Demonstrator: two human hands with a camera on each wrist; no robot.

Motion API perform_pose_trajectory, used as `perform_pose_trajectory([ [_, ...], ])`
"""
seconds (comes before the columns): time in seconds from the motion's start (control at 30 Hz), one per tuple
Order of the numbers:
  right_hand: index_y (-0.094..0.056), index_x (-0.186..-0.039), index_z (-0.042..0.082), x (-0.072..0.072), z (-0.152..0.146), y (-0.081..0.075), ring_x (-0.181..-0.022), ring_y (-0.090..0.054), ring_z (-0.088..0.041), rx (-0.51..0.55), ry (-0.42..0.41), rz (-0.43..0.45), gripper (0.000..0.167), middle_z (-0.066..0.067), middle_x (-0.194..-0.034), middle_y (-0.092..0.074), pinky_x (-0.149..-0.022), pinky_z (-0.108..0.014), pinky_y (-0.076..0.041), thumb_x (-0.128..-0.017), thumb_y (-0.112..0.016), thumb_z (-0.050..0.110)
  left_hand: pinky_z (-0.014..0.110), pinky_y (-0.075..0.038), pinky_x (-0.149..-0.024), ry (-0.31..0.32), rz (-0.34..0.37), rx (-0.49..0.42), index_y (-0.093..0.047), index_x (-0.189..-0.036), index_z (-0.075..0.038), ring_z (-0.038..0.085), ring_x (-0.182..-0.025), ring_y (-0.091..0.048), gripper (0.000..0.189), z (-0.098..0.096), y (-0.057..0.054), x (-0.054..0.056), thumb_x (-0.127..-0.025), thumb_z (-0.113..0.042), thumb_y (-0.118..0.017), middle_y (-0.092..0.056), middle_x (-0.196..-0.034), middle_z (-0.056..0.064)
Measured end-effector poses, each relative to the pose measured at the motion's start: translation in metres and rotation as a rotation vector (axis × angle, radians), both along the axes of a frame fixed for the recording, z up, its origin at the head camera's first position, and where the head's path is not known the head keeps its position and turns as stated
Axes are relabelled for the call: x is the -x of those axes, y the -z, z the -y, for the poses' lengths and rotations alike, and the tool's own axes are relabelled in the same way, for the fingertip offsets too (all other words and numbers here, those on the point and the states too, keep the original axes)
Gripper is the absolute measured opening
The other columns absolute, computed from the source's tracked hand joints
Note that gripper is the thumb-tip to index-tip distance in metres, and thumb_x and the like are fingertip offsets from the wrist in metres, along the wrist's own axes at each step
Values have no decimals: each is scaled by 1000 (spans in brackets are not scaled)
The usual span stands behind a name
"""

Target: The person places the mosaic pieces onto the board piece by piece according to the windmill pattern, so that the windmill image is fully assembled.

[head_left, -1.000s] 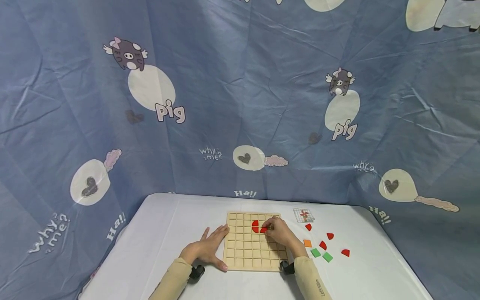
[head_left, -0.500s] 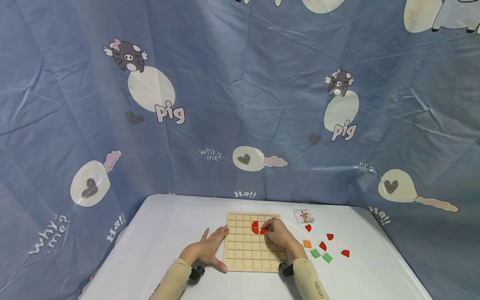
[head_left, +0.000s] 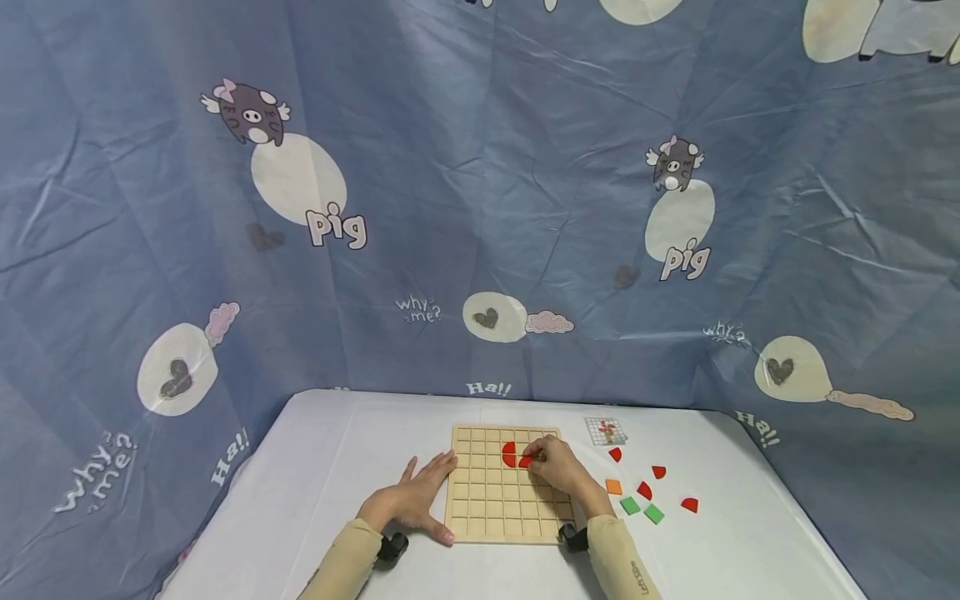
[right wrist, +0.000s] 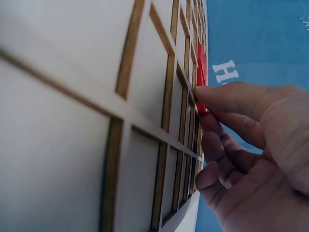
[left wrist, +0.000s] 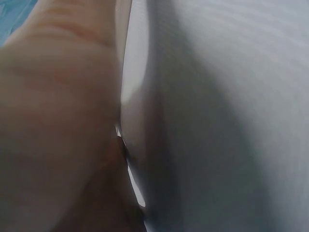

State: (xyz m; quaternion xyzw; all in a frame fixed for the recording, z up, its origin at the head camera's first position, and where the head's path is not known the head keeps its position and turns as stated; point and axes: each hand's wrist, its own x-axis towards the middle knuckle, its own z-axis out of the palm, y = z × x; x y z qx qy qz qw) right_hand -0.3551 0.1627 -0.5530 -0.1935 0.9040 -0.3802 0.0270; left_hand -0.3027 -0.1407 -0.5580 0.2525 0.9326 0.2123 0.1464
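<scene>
A square wooden grid board lies on the table, and two red quarter-circle tiles sit in its cells toward the far side. Thumb and fingertips of my right hand pinch another red quarter-circle tile at the cell to their right. In the right wrist view the red tile is seen edge-on at the fingertips; whether it is fully seated I cannot tell. My left hand rests with spread fingers along the board's left edge. The left wrist view is filled by blurred hand and tablecloth.
Right of the board lie several loose red quarter-circle tiles, an orange square tile and two green square tiles. Behind them is a card with a grid and a coloured pattern. A blue printed cloth hangs behind the table.
</scene>
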Motion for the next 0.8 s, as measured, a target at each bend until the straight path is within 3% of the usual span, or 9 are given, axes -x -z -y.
perform_pose_trajectory([
  [0.17,-69,-95,4,0,0,1,-76,-54,-13,-1,12,-2,11,-8,-98,-60,-57,-21,-49,-86,-66,-1,61,4,-120,-2,-4,9,-15,-154,-8,31,-151,-9,133,0,1,1,-54,-67,-80,-8,-164,11],
  [0.37,-70,-95,6,2,0,1,-79,-54,-11,-16,25,-26,10,-5,-96,-62,-63,-21,-48,-86,-68,2,60,4,-120,-4,-3,9,-14,-154,-7,31,-151,-9,133,0,0,0,-55,-66,-81,-7,-164,11],
  [0.8,-69,-93,7,1,-1,0,-77,-52,-11,-31,1,-59,10,-5,-96,-61,-63,-22,-46,-85,-69,1,61,4,-120,0,1,11,-13,-154,-7,31,-151,-9,132,0,0,0,-57,-67,-80,-6,-164,11],
])
